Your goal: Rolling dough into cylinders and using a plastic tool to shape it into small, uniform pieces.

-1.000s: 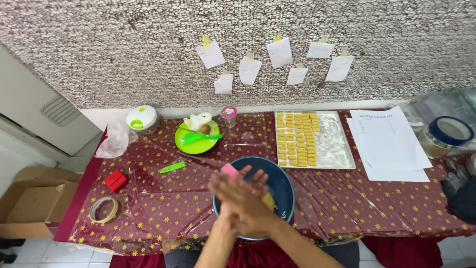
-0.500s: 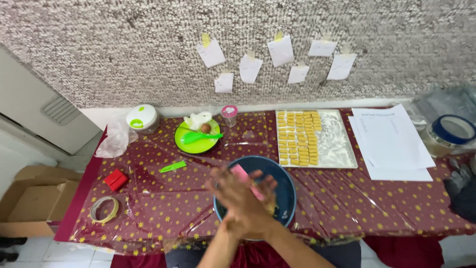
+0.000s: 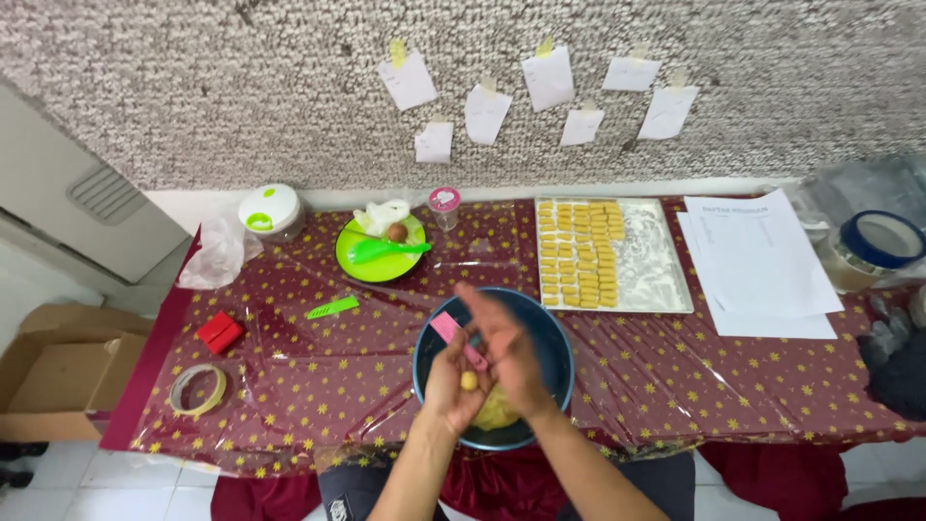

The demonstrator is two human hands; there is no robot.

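Both my hands are pressed together over a dark blue bowl point(image 3: 555, 340) at the table's near edge. My left hand point(image 3: 446, 378) and my right hand point(image 3: 503, 351) hold a small yellow dough piece point(image 3: 469, 381) between the palms. A pink scraper point(image 3: 453, 335) leans in the bowl just behind them. A lump of yellow dough point(image 3: 497, 412) lies in the bowl under my hands. Beyond the bowl, a floured metal tray point(image 3: 658, 270) carries several rows of shaped yellow dough pieces point(image 3: 579, 253).
A green plate point(image 3: 371, 262) with a green spoon and an egg stands at the back left, beside a white-lidded chopper point(image 3: 269, 208) and a small pink-lidded jar point(image 3: 444, 205). White papers point(image 3: 762, 265) lie right. Tape roll point(image 3: 198, 389), red box point(image 3: 220, 332) and green tool point(image 3: 333, 308) lie left.
My hands have gone from rubbing flat together above the bowl to a lower, more upright hold, and the small dough piece now shows between the palms.
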